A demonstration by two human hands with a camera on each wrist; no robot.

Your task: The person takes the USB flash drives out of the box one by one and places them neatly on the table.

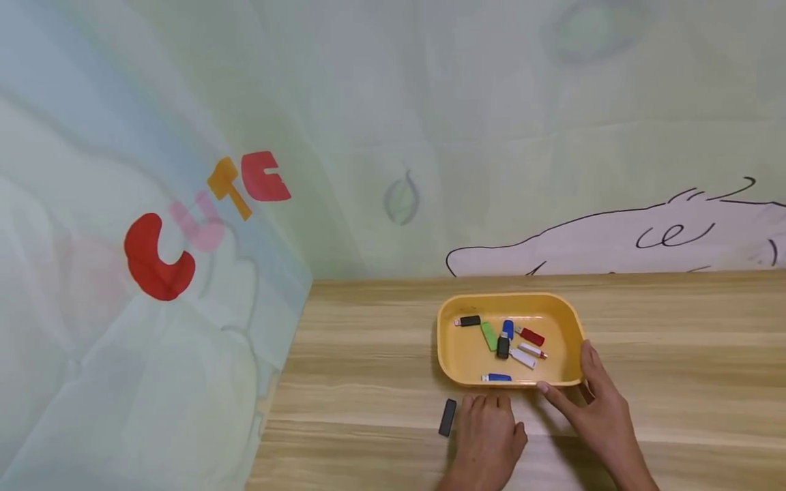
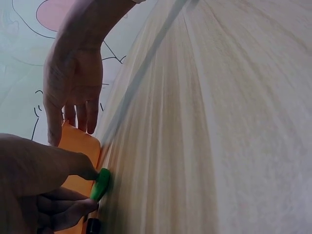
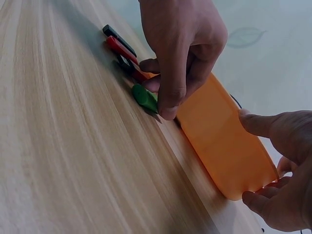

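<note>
My left hand (image 1: 488, 436) is over the table just in front of a yellow plastic bin (image 1: 451, 348). Its thumb and fingers pinch a green USB stick (image 2: 101, 185) lying on the tabletop; the hand's back hides this stick in the head view. At the bin's near right corner, my right hand (image 1: 604, 416) grips the rim and wall, thumb on the near side. Inside lie several USB sticks, among them a green one (image 1: 488, 336), a red one (image 1: 531, 336) and a white one (image 1: 523, 359).
Left of my left hand a black USB stick (image 1: 447, 417) lies on the wooden table (image 1: 356, 382). The right wrist view shows a red stick (image 3: 120, 49) beside it, with another dark and red piece close by. A printed cloth wall (image 1: 368, 136) stands behind the table.
</note>
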